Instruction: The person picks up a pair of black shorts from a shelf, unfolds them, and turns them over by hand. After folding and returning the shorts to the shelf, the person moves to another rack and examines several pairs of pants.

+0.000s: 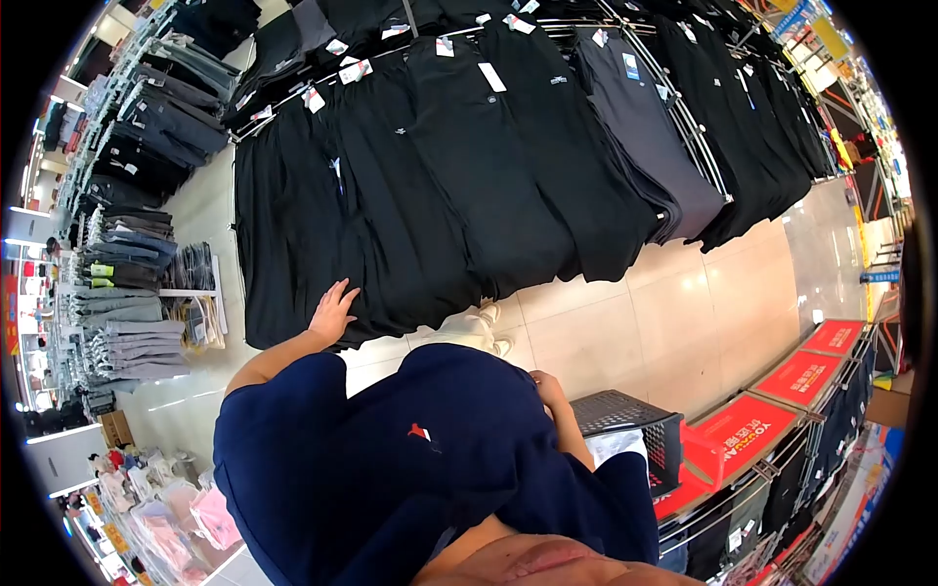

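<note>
My left hand [334,311] rests on the lower part of a pair of black trousers [303,215], with its fingers spread and nothing gripped. These trousers hang in a row with several other black pairs [489,166], white tags at their waists. Close against the side of my dark blue shirt [391,459], my right hand [550,389] is bent with its fingers curled. The shirt partly covers it, and whatever it may hold is hidden. Beside my right forearm is a black plastic basket [635,418] with something white at its side.
Dark grey trousers [650,137] hang farther right on the metal rack [684,127]. Racks of folded and hanging clothes [137,293] line the left side. Red sign panels [747,435] top another clothes rack behind the basket. Pale floor tiles [674,313] run between the racks.
</note>
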`<state>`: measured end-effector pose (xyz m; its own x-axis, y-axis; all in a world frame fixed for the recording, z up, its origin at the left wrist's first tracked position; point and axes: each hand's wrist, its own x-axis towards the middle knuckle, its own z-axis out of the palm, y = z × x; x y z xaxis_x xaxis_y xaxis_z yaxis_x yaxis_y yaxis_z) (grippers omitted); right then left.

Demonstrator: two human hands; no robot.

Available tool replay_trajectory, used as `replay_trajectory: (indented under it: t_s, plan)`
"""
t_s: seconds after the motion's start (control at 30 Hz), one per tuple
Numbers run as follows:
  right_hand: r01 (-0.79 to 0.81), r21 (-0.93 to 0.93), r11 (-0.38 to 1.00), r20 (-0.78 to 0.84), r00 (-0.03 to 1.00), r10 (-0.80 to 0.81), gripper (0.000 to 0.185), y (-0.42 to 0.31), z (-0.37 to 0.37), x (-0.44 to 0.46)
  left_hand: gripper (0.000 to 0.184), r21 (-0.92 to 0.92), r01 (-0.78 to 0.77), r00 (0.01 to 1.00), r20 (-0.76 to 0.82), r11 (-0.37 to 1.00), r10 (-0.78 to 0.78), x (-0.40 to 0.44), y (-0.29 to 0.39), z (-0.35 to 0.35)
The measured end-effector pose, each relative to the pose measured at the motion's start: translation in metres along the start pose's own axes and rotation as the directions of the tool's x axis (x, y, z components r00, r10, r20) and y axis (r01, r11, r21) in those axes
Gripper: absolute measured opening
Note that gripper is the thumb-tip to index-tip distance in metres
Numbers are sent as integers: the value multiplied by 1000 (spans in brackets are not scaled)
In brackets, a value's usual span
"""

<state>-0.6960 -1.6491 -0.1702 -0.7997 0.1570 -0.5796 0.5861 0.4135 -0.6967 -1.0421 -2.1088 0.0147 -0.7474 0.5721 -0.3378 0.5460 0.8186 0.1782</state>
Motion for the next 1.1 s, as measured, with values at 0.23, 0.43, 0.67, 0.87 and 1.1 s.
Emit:
replay_trajectory:
  t_s: [0.23, 0.43, 0.67, 0.87, 1.1]
  plan:
    - [20, -95, 995, 32, 999, -17, 30, -18, -19, 16, 69, -7, -16, 998, -57, 1000, 15, -1, 3, -1]
    - [84, -130, 988, 36, 996, -80, 31, -16, -24, 30, 68, 16, -7, 997, -82, 1000, 8, 0, 2, 3]
    - [35, -125, 992, 33, 999, -31, 30, -18, -18, 22, 68, 17, -2, 998, -69, 1000, 3, -1, 1, 4]
    - [55, -76, 996, 93, 994, -48, 30, -22, -9, 20, 68, -2, -11, 997, -82, 1000, 11, -2, 2, 5]
    - [45, -102, 994, 108, 994, -34, 31, -39, -14, 35, 67, -19, 18, 998, -66, 1000, -19, -1, 4, 1]
